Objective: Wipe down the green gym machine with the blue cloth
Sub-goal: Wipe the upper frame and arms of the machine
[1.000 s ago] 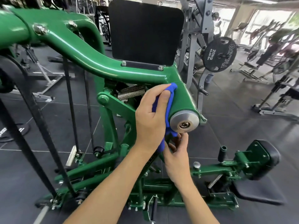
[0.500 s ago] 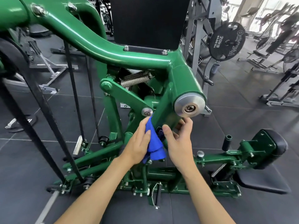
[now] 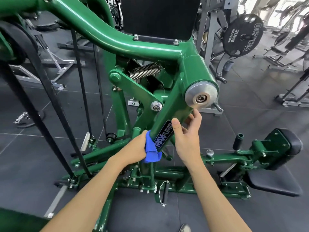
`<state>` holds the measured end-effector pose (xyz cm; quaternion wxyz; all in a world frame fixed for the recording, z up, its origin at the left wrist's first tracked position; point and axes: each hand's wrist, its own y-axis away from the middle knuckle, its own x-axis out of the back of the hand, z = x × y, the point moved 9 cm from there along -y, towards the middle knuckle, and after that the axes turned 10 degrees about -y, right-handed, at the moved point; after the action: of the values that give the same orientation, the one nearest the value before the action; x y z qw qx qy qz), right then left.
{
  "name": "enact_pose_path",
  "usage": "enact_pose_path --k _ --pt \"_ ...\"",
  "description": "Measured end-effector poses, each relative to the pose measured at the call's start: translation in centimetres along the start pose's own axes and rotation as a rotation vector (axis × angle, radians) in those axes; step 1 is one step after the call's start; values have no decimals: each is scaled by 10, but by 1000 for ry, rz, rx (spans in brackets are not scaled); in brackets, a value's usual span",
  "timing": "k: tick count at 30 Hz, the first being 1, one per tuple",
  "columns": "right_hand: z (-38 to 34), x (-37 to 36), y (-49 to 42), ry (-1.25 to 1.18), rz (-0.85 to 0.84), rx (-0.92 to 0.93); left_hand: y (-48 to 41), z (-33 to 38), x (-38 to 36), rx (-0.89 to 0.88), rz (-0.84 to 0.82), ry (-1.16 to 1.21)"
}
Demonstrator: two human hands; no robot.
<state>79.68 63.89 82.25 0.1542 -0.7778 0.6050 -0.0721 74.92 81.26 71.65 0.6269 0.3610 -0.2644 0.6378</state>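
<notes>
While the left hand [image 3: 134, 150] is gripping the bunched-up blue cloth [image 3: 151, 153] low against the slanted tube [image 3: 168, 113] of the glossy green steel gym machine [image 3: 103, 36], the right hand [image 3: 187, 141] is curling round that tube, so wrapping the cloth fully around is probably working best.

On one green machine [image 3: 150, 49]: one left hand [image 3: 135, 149], one right hand [image 3: 187, 139], one blue cloth [image 3: 151, 151], seemingly two coil springs [image 3: 145, 67]; behind it, one weight plate [image 3: 242, 36].
</notes>
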Motion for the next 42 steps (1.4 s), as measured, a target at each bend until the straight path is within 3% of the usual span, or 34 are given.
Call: enact_pose_path --k 7,10,15,21,24,29,35,42 --pt "-7 0 1 -33 7 9 7 30 9 0 211 389" --pt "-7 0 2 -35 2 3 11 34 -1 13 259 378" --pt "-3 -1 1 -26 13 6 26 23 7 23 197 272" --pt "-2 -4 3 -35 42 15 28 -30 68 249 571 493" --pt "-1 -5 4 -28 53 29 20 -37 84 277 645 563" --pt "-2 -6 6 -16 55 66 -17 10 94 124 554 609" --pt "0 -9 4 -49 30 83 -47 4 77 180 489 614" --pt "13 -11 -2 -82 11 52 -26 -22 68 288 438 279"
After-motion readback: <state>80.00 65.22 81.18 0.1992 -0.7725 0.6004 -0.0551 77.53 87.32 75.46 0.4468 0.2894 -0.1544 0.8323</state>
